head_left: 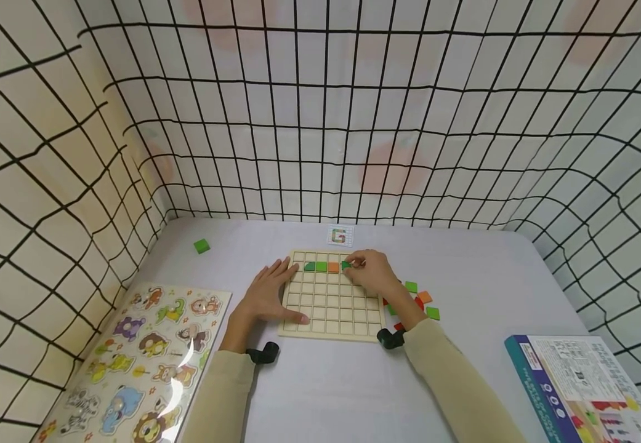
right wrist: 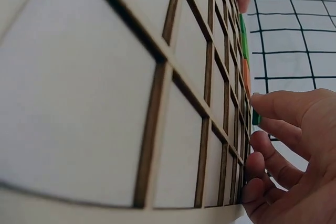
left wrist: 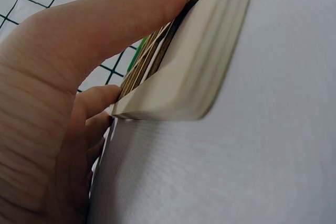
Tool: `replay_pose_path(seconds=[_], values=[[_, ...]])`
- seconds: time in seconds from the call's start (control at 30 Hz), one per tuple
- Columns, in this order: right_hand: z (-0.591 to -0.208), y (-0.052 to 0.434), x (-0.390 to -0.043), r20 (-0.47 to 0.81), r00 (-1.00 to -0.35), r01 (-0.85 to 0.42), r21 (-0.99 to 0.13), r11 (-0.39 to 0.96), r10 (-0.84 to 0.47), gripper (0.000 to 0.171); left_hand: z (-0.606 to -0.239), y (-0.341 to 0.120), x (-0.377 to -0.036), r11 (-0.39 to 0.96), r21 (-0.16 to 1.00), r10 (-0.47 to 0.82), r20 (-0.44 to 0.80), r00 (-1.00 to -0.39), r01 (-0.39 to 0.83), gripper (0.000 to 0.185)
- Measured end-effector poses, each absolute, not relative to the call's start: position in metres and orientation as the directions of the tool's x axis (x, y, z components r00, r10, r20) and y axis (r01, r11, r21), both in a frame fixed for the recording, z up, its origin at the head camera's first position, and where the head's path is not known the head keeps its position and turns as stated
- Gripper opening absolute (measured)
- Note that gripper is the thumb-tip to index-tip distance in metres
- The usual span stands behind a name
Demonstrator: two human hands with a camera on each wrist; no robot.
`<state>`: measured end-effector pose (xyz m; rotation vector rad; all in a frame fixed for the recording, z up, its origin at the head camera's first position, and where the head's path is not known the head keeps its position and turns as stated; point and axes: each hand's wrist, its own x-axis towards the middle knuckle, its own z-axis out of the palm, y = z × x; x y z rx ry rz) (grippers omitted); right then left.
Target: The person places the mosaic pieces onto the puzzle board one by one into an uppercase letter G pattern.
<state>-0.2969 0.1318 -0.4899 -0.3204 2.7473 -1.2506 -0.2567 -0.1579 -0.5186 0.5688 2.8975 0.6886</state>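
A wooden grid board [head_left: 334,301] lies flat on the white table. In one of its upper rows sit a dark green piece [head_left: 310,267], a light green square tile [head_left: 322,267] and an orange tile [head_left: 334,267]. Between thumb and fingers my right hand [head_left: 372,272] pinches a dark green tile [right wrist: 256,116] at that row, just right of the orange one. My left hand [head_left: 267,294] rests spread along the board's left side, with its thumb [left wrist: 121,19] lying over the frame edge. Beyond the board is a small pattern card [head_left: 340,235] with a multicoloured G.
Loose green, orange and red tiles [head_left: 433,314] lie right of the board, partly behind the right forearm. One green tile [head_left: 201,246] is far left. An animal puzzle board [head_left: 148,363] lies front left, a box [head_left: 586,381] front right. Black netting [head_left: 326,129] surrounds the table.
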Motion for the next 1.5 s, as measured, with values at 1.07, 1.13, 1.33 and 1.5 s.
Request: replay_pose_path(seconds=[1.07,1.13,1.33,1.5], values=[[-0.492,0.141,-0.299,-0.005,-0.969,-0.164,-0.733,0.660,-0.246,0.027,-0.515,-0.153,-0.257,0.826,0.450,0.391,-0.025,-0.920,0.339,0.129],[-0.492,0.145,-0.297,0.018,-0.966,-0.187,-0.741,0.645,-0.259,0.028,-0.515,-0.154,-0.257,0.825,0.453,0.390,-0.025,-0.920,0.338,0.130],[-0.488,0.162,-0.291,0.028,-0.970,-0.184,-0.733,0.655,-0.241,0.030,-0.516,-0.155,-0.257,0.822,0.464,0.386,-0.025,-0.922,0.332,0.130],[-0.482,0.179,-0.284,0.026,-0.980,-0.158,-0.703,0.694,-0.196,0.034,-0.517,-0.157,-0.256,0.828,0.458,0.380,-0.030,-0.925,0.325,0.131]])
